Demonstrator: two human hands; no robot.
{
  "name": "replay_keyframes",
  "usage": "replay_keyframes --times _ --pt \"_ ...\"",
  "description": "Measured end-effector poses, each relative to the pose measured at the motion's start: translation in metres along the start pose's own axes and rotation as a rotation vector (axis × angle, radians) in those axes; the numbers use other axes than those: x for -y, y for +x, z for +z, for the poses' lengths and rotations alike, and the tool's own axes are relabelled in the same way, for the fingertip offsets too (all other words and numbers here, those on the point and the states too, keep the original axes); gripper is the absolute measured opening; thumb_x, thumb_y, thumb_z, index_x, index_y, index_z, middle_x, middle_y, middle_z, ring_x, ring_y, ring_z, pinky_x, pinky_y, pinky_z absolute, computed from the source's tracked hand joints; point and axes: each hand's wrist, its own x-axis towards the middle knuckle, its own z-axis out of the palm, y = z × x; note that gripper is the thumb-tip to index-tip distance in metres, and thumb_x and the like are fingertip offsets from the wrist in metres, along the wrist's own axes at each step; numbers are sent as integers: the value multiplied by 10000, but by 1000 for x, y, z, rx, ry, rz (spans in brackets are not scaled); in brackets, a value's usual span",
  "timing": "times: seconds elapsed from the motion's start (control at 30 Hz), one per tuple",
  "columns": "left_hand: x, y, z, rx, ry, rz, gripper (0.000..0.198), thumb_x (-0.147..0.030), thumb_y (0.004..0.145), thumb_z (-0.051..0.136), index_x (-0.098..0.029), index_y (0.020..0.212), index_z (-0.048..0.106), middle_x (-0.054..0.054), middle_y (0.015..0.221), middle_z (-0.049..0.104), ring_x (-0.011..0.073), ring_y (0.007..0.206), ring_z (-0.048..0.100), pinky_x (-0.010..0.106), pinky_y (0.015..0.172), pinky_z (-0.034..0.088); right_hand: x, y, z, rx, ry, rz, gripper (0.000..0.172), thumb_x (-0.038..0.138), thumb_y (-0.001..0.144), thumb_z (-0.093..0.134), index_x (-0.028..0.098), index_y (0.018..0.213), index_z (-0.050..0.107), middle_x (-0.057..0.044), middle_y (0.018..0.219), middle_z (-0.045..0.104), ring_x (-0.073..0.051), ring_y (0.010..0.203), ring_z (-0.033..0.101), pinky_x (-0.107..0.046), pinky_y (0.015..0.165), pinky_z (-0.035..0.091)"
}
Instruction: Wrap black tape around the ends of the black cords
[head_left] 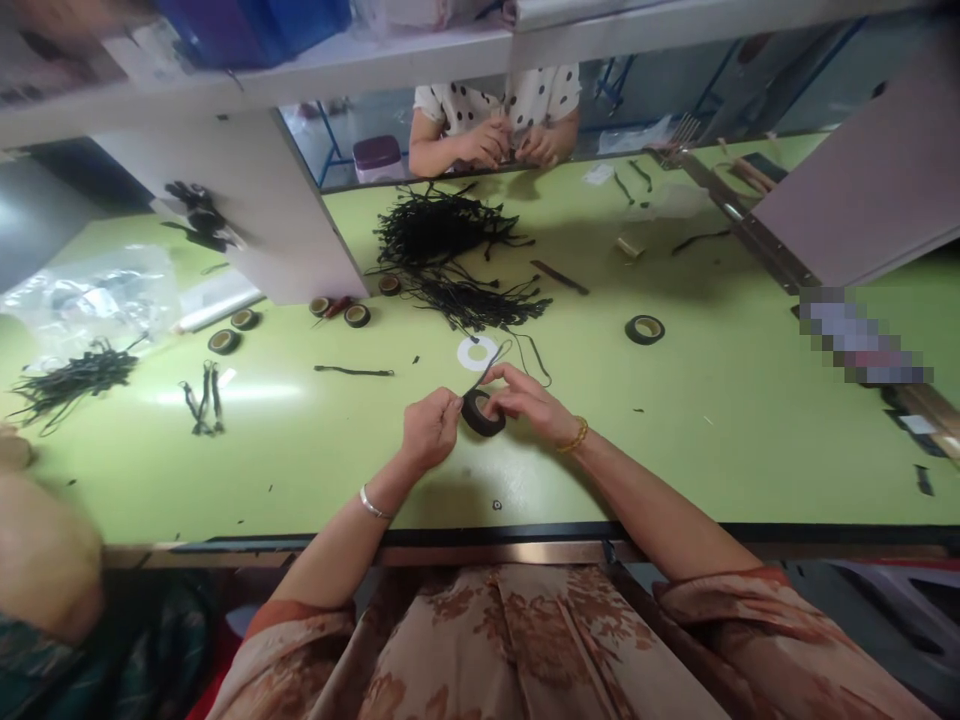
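A roll of black tape (478, 424) is between my hands above the table's near middle. My right hand (538, 408) has its fingers curled around the roll, with fingertips at its core. My left hand (430, 432) is closed in a pinch at the roll's left side. A thin black looped cord (496, 360) rises from near the left fingertips; what exactly they grip is hidden. Just beyond lies a white ring (466, 353) on the table, partly behind the cord. Farther off are a pile of black cords (442, 225) and a looser bunch of cords (480, 300).
More tape rolls (358, 316) sit by the white divider (247, 210); another roll (645, 330) lies right. A dark strip (559, 277) lies beyond. Cord bundles (82, 375) are at left. A person's hands (487, 142) work across the green table (720, 400); someone's arm (45, 550) is at left.
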Motion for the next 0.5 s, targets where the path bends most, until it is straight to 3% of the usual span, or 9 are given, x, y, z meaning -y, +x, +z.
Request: replay_keyframes --times 0.13,0.2,0.33,0.4,0.5 --pt "8 -1 3 1 142 191 308 -313 955 378 -189 732 551 15 639 581 120 582 506 251 584 353 -8 9 -4 2 363 273 386 345 790 548 157 1127 565 -29 691 716 -76 391 294 -236 412 186" --pt "11 -1 5 15 181 302 309 -292 961 378 -184 734 556 18 636 587 117 583 516 250 576 345 -14 13 -4 32 529 345 416 367 768 571 138 1114 609 -30 684 705 -61 369 286 -224 390 163" --pt "11 -1 6 64 254 452 293 -268 966 380 -180 751 558 18 623 585 114 564 513 251 536 295 -23 16 2 44 826 374 369 377 747 612 138 1023 666 50 519 555 -51 351 276 -202 372 180" --pt "7 -3 5 129 287 491 268 -270 963 385 -182 786 566 18 629 596 116 558 516 251 516 262 -26 16 6 40 844 366 337 361 742 671 152 1006 672 85 466 466 -44 350 258 -191 365 176" --pt "1 -6 5 250 337 516 262 -284 967 373 -184 829 571 27 665 629 123 567 528 254 498 222 -29 14 10 39 695 276 371 339 701 762 178 1017 654 55 568 579 -54 397 399 -185 377 264"
